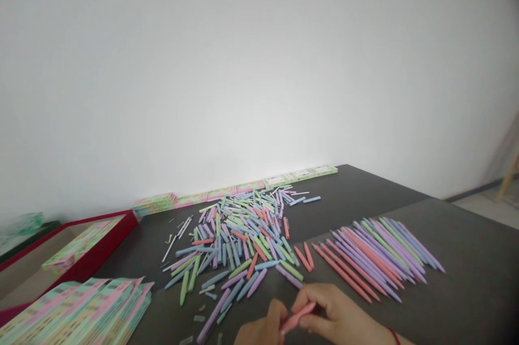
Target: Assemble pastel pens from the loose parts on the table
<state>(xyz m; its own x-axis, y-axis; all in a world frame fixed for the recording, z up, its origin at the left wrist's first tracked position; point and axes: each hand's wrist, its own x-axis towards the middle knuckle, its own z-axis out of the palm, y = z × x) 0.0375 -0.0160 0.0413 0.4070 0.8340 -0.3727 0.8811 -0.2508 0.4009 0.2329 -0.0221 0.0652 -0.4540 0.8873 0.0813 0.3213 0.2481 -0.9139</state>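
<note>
Both my hands meet at the bottom middle of the view over a dark table [466,258]. My right hand [336,315] pinches the upper end of a pink pen piece [298,319]. My left hand [261,329] is closed on its lower end. Just beyond them lies a loose heap of pastel pen parts [239,237] in blue, green, purple and pink. To the right, a row of assembled pens [377,256] lies side by side, mostly purple and pink.
Stacks of flat pastel packaging cards [81,310] lie at the bottom left. A red tray [101,247] with more cards stands behind them. More green and pink boxes [243,189] line the table's far edge by the white wall.
</note>
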